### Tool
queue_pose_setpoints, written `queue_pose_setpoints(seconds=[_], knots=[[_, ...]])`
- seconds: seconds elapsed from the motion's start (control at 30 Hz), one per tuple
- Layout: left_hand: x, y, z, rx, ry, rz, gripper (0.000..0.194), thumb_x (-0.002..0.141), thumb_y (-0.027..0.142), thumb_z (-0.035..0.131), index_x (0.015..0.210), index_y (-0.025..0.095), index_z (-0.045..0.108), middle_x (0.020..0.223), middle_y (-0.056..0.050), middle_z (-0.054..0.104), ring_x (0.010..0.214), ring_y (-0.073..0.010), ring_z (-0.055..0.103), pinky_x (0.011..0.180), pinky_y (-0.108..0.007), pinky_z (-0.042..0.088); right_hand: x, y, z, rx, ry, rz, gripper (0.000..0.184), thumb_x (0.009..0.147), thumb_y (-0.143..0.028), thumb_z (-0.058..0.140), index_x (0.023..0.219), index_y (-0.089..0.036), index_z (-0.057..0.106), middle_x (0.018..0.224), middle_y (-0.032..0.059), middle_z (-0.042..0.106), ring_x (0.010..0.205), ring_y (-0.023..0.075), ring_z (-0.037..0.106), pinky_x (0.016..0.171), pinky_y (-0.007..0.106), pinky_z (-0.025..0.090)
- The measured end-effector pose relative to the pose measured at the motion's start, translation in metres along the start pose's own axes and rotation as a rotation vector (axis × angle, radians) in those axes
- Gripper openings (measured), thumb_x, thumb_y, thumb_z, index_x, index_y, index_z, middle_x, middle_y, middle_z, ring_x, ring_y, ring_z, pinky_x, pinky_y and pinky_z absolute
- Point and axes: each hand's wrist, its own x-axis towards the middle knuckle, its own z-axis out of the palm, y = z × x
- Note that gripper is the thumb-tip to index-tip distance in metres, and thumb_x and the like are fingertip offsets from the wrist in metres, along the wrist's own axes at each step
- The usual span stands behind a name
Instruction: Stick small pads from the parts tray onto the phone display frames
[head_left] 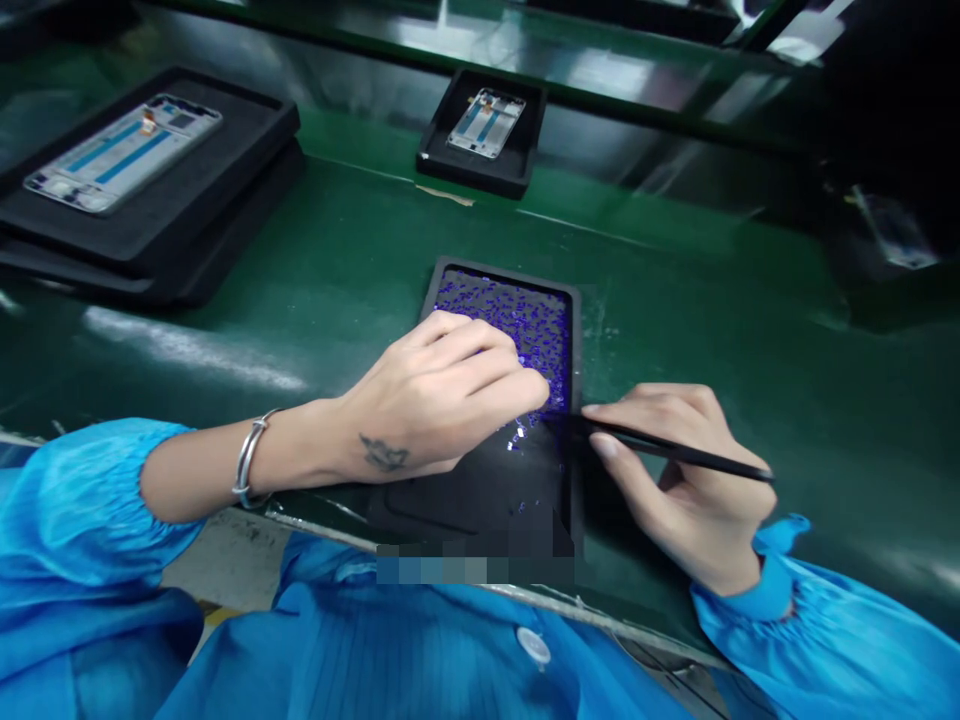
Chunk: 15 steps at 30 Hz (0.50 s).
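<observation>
Right in front of me lies a black tray [576,340] with many tiny purple-blue pieces [495,297] scattered over its far half. My left hand [457,390] is over the tray, fingers curled together; whatever its fingertips hold is hidden beneath them. From the right, my right hand [679,460] pinches black tweezers [690,455] between thumb and fingers. The tweezers' tips point left over the tray, close to my left fingertips. A few small shiny bits [517,435] show just below the left hand.
At the left, a phone frame [124,150] with blue strips rests on stacked black trays [217,205]. Another phone frame [489,122] sits in a black tray [480,178] at the back. The green table's near edge [637,630] runs close to my body.
</observation>
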Motion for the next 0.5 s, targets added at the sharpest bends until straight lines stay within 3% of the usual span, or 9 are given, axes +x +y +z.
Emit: queue_pose_setpoints(seconds=[0.1, 0.33, 0.43, 0.5], knots=[[0.0, 0.001, 0.0, 0.011, 0.02, 0.014, 0.017, 0.089, 0.007, 0.047, 0.095, 0.016, 0.06, 0.092, -0.001, 0.07, 0.098, -0.0182, 0.064, 0.085, -0.034, 0.046, 0.002, -0.002, -0.003, -0.045, -0.011, -0.076, 0.022, 0.082, -0.012, 0.065, 0.102, -0.022, 0.061, 0.086, 0.003, 0.066, 0.085, 0.0176, 0.057, 0.083, 0.035, 0.047], [0.001, 0.005, 0.001, 0.096, 0.001, 0.07, 0.022, 0.097, 0.014, 0.04, 0.097, 0.016, 0.062, 0.09, -0.002, 0.068, 0.093, -0.0185, 0.062, 0.08, -0.035, 0.046, 0.007, -0.006, -0.003, -0.251, -0.1, -0.076, 0.02, 0.085, -0.019, 0.063, 0.104, -0.024, 0.061, 0.086, 0.0041, 0.067, 0.091, 0.0238, 0.057, 0.082, 0.04, 0.042], [-0.002, 0.015, 0.002, 0.019, 0.006, 0.273, 0.022, 0.098, 0.02, 0.042, 0.098, 0.019, 0.064, 0.082, -0.002, 0.064, 0.079, -0.0165, 0.059, 0.067, -0.032, 0.044, 0.006, -0.012, -0.003, -0.283, -0.093, -0.11, 0.018, 0.083, -0.018, 0.063, 0.1, -0.022, 0.061, 0.084, 0.004, 0.067, 0.089, 0.0228, 0.057, 0.081, 0.039, 0.042], [-0.005, 0.024, 0.004, -0.111, 0.024, 0.444, 0.022, 0.095, 0.02, 0.046, 0.087, 0.021, 0.066, 0.07, 0.0, 0.056, 0.066, -0.0132, 0.053, 0.057, -0.029, 0.04, 0.006, -0.016, -0.004, -0.26, -0.09, -0.123, 0.018, 0.081, -0.017, 0.064, 0.099, -0.021, 0.06, 0.082, 0.0039, 0.066, 0.087, 0.0213, 0.057, 0.079, 0.038, 0.043]])
